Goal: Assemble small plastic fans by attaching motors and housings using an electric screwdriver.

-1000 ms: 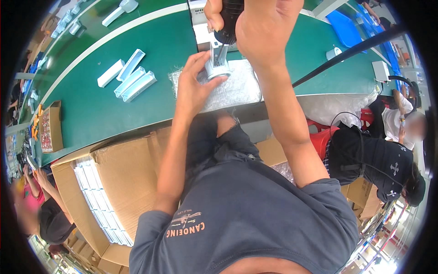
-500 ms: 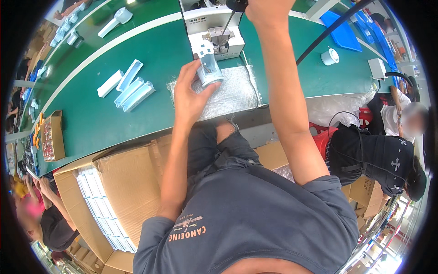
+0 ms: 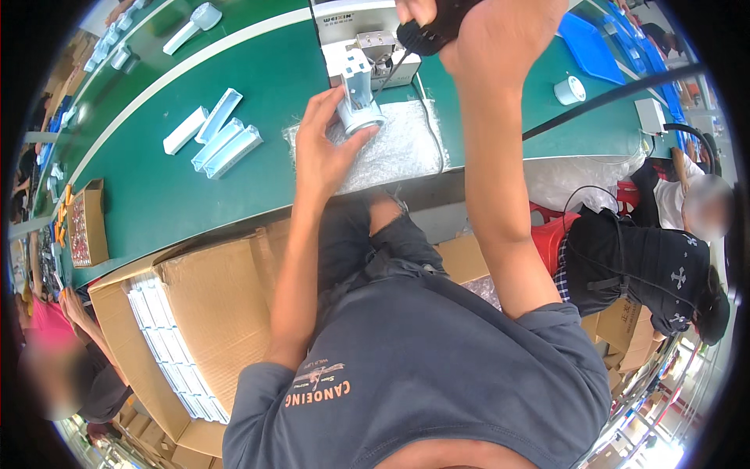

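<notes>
My left hand [image 3: 328, 148] grips a small white metal lamp fitting [image 3: 358, 103] with a bracket, held upright over a sheet of bubble wrap [image 3: 394, 144] on the green bench [image 3: 156, 187]. My right hand [image 3: 484, 31] is raised above it and closed around a black electric screwdriver [image 3: 433, 31], whose thin bit points down at the fitting's bracket. A black cable [image 3: 609, 98] runs from the tool off to the right. Just behind the fitting stands a small white machine box [image 3: 363, 47].
Three pale blue-white channel pieces [image 3: 219, 137] lie on the bench to the left, with a small box of parts [image 3: 84, 223] further left. An open cardboard carton of white strips [image 3: 168, 344] sits by my left knee. A roll of tape [image 3: 569, 90] lies right. Another person [image 3: 656, 258] sits at right.
The view has shifted down, so the fitting and bubble wrap sit lower in the picture. My right hand has brought the screwdriver bit down to the fitting. My left hand keeps holding it.
</notes>
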Available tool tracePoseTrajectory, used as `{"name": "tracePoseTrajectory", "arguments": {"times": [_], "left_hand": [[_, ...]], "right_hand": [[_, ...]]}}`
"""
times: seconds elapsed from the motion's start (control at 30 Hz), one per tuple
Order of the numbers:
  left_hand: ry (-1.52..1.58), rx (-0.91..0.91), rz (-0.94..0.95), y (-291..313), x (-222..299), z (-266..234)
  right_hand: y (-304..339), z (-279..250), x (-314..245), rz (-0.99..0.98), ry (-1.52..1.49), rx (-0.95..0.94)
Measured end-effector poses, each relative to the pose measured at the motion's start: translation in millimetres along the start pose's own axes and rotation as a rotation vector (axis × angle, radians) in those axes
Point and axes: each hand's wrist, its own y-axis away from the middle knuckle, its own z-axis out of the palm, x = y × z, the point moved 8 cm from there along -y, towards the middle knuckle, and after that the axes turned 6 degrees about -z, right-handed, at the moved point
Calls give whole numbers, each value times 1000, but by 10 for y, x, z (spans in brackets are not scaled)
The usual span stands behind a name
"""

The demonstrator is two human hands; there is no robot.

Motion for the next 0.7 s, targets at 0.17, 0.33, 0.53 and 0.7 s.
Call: {"name": "tracePoseTrajectory", "arguments": {"times": [0.17, 0.33, 0.53, 0.7], "left_hand": [[6, -14, -23, -14, -1, 27], [13, 4, -24, -17, 2, 19], [-6, 1, -22, -2, 23, 18], [-4, -2, -35, 11, 26, 19]], "right_hand": [[124, 81, 118, -59, -73, -43], [185, 91, 162, -191, -99, -114], [209, 82, 208, -55, -43, -29], [263, 80, 289, -40, -97, -21]]}}
